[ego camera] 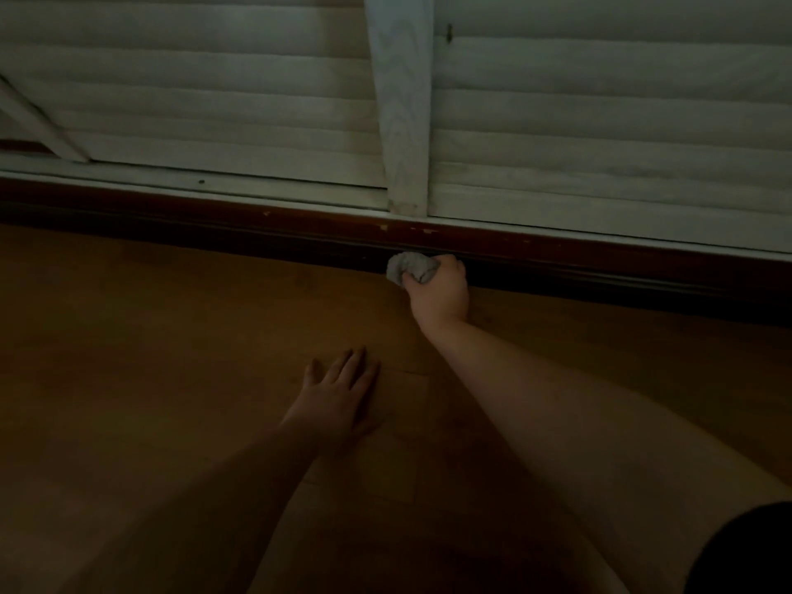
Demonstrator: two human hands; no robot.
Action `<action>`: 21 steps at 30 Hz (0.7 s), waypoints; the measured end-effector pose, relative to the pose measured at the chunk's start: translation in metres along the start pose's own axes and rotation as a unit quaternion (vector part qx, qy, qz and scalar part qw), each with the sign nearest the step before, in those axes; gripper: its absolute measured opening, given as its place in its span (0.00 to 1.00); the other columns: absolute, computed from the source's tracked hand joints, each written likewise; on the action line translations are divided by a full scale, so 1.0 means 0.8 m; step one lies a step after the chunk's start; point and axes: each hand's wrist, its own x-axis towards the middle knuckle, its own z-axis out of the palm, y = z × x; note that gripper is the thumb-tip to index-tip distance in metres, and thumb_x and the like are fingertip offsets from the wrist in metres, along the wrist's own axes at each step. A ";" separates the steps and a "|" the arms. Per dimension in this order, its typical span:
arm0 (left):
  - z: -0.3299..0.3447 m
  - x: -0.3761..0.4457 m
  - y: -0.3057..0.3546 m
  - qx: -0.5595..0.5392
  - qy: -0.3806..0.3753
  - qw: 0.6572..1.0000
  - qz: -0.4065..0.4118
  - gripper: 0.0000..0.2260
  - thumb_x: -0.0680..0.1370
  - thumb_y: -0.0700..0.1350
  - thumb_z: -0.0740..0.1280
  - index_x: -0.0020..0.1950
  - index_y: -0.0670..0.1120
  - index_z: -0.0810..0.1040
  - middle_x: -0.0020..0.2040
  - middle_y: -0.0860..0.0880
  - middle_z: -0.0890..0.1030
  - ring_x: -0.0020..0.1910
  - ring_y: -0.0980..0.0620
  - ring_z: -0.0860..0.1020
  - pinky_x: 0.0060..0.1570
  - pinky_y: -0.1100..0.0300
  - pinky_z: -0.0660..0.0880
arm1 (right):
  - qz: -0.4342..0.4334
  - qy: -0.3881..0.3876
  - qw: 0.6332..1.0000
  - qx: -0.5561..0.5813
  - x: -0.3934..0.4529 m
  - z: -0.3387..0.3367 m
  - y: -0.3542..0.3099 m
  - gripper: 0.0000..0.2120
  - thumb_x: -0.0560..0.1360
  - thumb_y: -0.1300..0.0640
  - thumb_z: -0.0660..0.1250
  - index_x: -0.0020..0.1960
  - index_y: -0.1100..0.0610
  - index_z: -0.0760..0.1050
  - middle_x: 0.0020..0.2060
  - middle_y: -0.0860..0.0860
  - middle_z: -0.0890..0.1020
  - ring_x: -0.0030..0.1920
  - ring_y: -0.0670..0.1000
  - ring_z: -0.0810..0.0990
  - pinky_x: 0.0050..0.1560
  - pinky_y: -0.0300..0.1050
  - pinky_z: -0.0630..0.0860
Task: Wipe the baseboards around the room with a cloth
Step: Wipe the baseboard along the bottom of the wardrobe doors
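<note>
— Grey crumpled cloth point(412, 270): where?
— I see right hand point(439, 293) fingers gripping it against dark reddish wooden baseboard point(600, 267). Left hand point(338, 396) flat, fingers spread on brown wooden floor point(150, 336), likely bracing.

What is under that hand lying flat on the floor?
Under the left hand is the brown wooden floor, with a board seam running out beside it. The patch beneath the palm is covered. The right hand holds the cloth against the baseboard.
</note>
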 end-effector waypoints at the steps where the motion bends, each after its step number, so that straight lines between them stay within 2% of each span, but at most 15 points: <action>1: 0.000 0.004 0.004 0.015 0.002 1.000 0.013 0.41 0.74 0.73 0.39 0.81 0.53 0.39 0.82 0.47 0.39 0.80 0.47 0.40 0.73 0.33 0.46 | 0.000 0.004 1.000 0.001 0.001 -0.010 0.003 0.16 0.73 0.53 0.73 0.56 0.58 0.73 0.55 0.54 0.75 0.53 0.52 0.77 0.48 0.41 0.72; 6: -0.011 0.030 0.017 0.081 -0.018 0.992 0.095 0.42 0.73 0.73 0.41 0.81 0.52 0.37 0.81 0.48 0.36 0.80 0.47 0.40 0.72 0.32 0.46 | 0.006 0.023 1.000 -0.015 0.009 -0.072 0.028 0.15 0.73 0.55 0.73 0.56 0.58 0.74 0.55 0.54 0.75 0.53 0.52 0.76 0.51 0.44 0.74; 11: -0.032 0.063 0.047 0.063 -0.018 0.994 0.084 0.41 0.76 0.73 0.50 0.81 0.53 0.38 0.81 0.50 0.37 0.80 0.49 0.39 0.73 0.34 0.46 | 0.034 0.064 0.996 -0.055 0.014 -0.154 0.080 0.16 0.74 0.56 0.72 0.58 0.58 0.73 0.57 0.55 0.73 0.55 0.53 0.75 0.52 0.43 0.72; 18: -0.063 0.102 0.113 0.082 -0.032 0.985 0.146 0.42 0.77 0.72 0.53 0.81 0.53 0.37 0.81 0.49 0.37 0.80 0.48 0.40 0.74 0.35 0.46 | 0.059 0.067 0.991 -0.099 0.028 -0.254 0.129 0.20 0.74 0.56 0.73 0.63 0.59 0.72 0.60 0.55 0.72 0.57 0.53 0.75 0.54 0.43 0.72; 21: -0.067 0.108 0.129 0.076 -0.029 0.984 0.161 0.44 0.76 0.72 0.54 0.80 0.54 0.34 0.81 0.50 0.38 0.80 0.47 0.41 0.73 0.35 0.47 | 0.095 0.094 0.985 -0.105 0.030 -0.283 0.146 0.20 0.75 0.57 0.72 0.64 0.59 0.72 0.61 0.56 0.72 0.58 0.55 0.75 0.55 0.45 0.73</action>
